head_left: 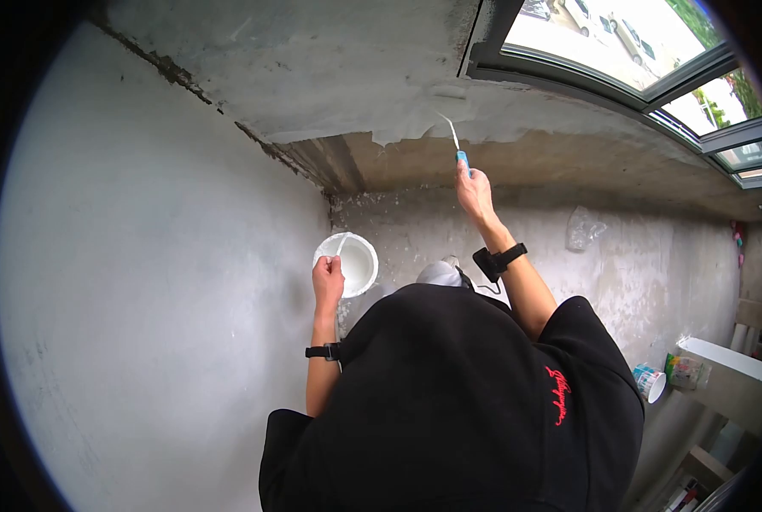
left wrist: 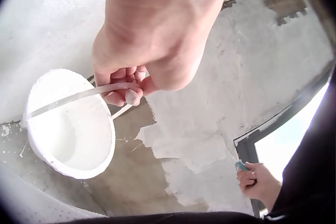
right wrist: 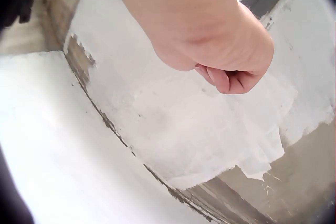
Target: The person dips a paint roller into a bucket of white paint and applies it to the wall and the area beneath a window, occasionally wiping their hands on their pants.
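Note:
My left hand [head_left: 328, 282] grips the pale bail handle [left wrist: 79, 98] of a white bucket [left wrist: 107, 145], fingers curled round the strip. The bucket's inside is coated white, and white smears mark a fingertip. Out in front, my right hand [head_left: 475, 194] holds a putty knife by its blue handle [head_left: 462, 160]. Its thin pale blade [head_left: 453, 132] is seen nearly edge-on and bends at the tip, right at the white-coated wall [head_left: 381, 94]. In the right wrist view, the curled right hand [right wrist: 220, 50] hides the tool.
A ragged lower edge separates the white coat from a bare brown strip [head_left: 415, 158]. Dark-framed windows [head_left: 560, 68] stand at upper right, and a smooth grey wall [head_left: 159, 282] is on the left. A clear plastic bag [head_left: 583, 229] and a small tub [head_left: 650, 382] lie to the right.

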Motion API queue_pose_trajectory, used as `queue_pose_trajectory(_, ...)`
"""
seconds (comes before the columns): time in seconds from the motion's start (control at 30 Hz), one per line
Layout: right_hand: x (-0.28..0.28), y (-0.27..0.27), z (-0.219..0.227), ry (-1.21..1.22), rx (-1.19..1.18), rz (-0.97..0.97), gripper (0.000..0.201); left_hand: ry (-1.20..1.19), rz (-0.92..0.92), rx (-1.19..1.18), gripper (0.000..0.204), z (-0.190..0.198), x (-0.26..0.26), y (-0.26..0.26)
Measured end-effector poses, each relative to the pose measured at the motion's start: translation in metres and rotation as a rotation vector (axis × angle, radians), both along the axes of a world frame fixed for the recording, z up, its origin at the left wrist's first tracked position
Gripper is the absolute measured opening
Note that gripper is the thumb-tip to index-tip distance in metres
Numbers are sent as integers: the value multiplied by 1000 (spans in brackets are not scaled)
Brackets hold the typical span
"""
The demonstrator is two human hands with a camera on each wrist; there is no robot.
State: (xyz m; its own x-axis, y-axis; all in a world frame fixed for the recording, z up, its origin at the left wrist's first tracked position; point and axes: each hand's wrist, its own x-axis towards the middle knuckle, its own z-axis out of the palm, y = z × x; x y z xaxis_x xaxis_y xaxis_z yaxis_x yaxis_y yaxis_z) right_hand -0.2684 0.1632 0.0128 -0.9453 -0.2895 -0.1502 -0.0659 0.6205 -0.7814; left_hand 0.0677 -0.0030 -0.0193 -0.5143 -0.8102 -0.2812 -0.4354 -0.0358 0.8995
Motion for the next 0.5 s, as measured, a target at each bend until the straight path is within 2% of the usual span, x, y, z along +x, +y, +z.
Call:
queue_pose_trajectory(0.1, 1, 16, 43, 62, -53, 6, 58, -6, -9, -11, 22, 4, -5, 0)
queue_pose_trajectory(0.23, -3, 22, 58, 37, -24, 9, 58, -10, -15, -34, 22, 6, -10, -2)
queue_pose_trajectory(0.37, -2, 12, 45, -91, 91, 11, 62, -20, -18, -23, 22, 11, -16, 0)
queue_pose_trajectory(0.5, -15, -3, -1, -218, 136, 20, 62, -20, -18, -32, 21, 13, -20, 0)
